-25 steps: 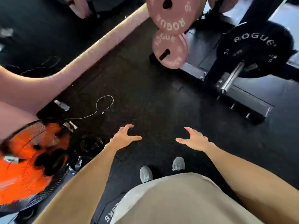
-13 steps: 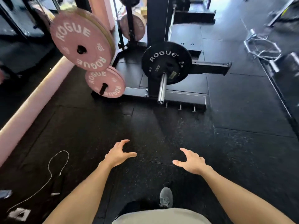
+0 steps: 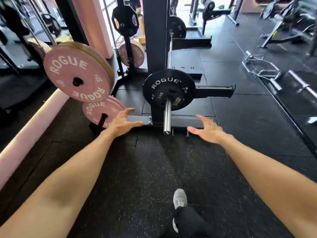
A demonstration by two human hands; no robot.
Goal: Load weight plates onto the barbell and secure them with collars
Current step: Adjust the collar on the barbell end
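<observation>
**Loading under way: one black plate on, no collar seen**

Standing at the near end of the rack (image 3: 155, 40), the person faces a barbell (image 3: 167, 115) whose bare steel sleeve points toward the camera. One black plate (image 3: 169, 89) already sits on that sleeve, pushed to the far end; most of the sleeve in front of it is uncovered, and no collar shows on it. So the job looks early: at best one plate loaded on this side, further plates and the collar yet to come. The far end of the bar carries what seems another dark plate, too small to judge.

To the left, a stack of large pink plates (image 3: 77, 78) hangs on a storage peg, with smaller pink plates (image 3: 101, 111) on a peg below, near the floor.

The left hand (image 3: 122, 123) and right hand (image 3: 206, 128) are both released, fingers spread, grasping nothing, either side of the sleeve tip.

Writing: the pink plates read "ROGUE" twice and "10"; the black plate reads "ROGUE" and "5KG". A yellowish sticker by its hub is unreadable.
</observation>
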